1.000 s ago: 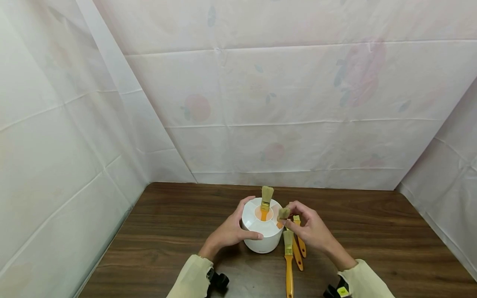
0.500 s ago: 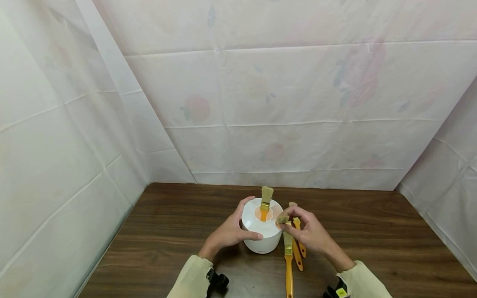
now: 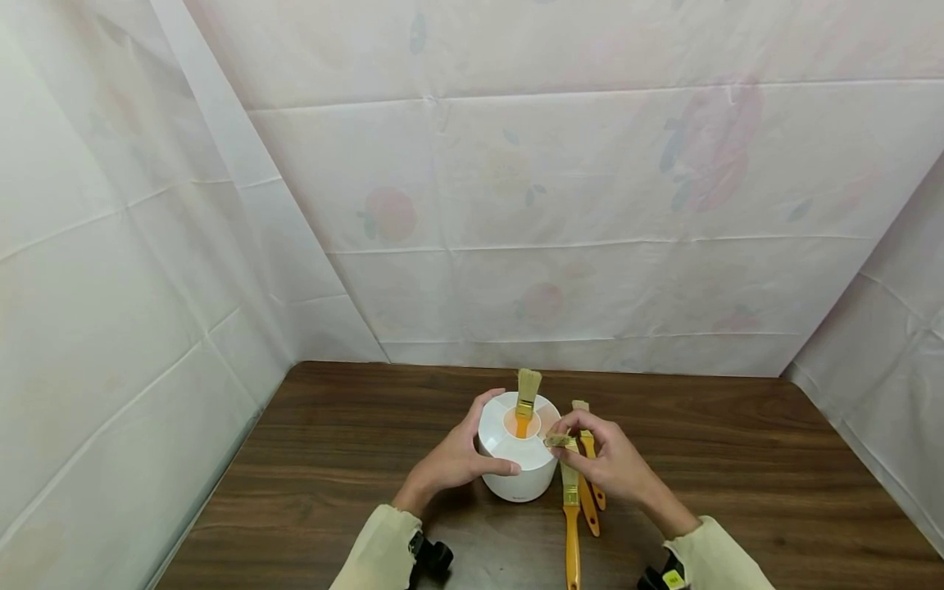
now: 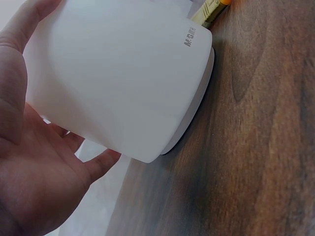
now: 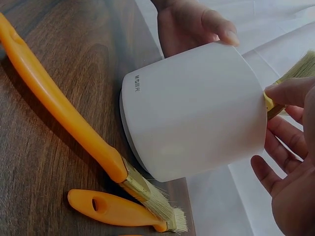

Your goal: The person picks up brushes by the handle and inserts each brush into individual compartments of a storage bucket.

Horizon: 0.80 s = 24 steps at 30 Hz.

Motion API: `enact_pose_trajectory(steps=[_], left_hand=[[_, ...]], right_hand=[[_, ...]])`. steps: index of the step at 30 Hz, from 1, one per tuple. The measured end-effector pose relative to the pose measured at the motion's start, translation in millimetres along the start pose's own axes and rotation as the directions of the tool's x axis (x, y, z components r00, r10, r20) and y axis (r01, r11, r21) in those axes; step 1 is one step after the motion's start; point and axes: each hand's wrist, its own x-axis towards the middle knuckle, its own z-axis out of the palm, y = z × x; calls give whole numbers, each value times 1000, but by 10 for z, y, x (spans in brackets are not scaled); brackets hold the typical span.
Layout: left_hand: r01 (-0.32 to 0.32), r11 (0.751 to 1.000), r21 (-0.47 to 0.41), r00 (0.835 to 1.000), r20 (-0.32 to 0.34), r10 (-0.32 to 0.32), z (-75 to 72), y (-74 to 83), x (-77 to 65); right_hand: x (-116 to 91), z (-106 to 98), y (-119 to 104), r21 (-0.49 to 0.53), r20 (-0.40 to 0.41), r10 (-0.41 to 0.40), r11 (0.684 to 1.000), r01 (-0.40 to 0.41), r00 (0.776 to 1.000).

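Observation:
A white round desk organizer (image 3: 518, 485) with a divided top stands on the table. My left hand (image 3: 456, 453) grips its left side, the thumb at the front; in the left wrist view the fingers curve along its wall. One paintbrush (image 3: 528, 389) stands bristles up in the middle compartment. At the right rim my right hand (image 3: 614, 459) pinches a second paintbrush (image 3: 558, 440) between thumb and fingers, low by its metal band, bristles outside the organizer. The organizer's wall hides this brush's handle in the right wrist view.
Several yellow-handled paintbrushes lie on the wooden table right of the organizer, among them a long one (image 5: 61, 98) and a shorter one (image 5: 113, 207). A white printed cloth (image 3: 516, 205) hangs behind the table and at both sides.
My right hand has lowered the pinched paintbrush into the organizer's right side, and its bristles now sit close to the rim. My left hand and the organizer have stayed put.

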Motion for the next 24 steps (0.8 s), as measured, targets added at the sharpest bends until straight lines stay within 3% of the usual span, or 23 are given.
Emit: enact_pose_trajectory(steps=[12,24], left_hand=[[-4,1000,3,1000,-3,4,6,16,3],[-2,1000,6,1000,-10,3,12,24,-6]], right_hand=[[0,-19,21,-15,18,32,999,-31,999],[-9,-38,21,-38,-19,29,999,-29,999]])
